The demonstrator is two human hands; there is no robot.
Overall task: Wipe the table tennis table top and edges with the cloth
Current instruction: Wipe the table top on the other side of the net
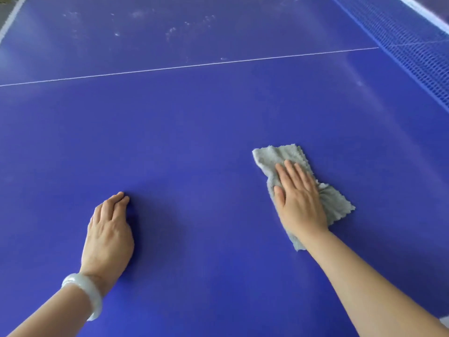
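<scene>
Right hand flat on cloth, left hand relaxed on table

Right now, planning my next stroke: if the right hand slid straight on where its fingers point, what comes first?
Nothing solid, it seems: the right hand, flat on the cloth, has bare table top ahead up to the white line, then dusty smudges.

The table top is deep blue, crossed by a thin white line, with whitish smudges flecking its far half. The cloth is pale grey. The net is blue mesh under a white band. The bangle is milky pale green.
</scene>
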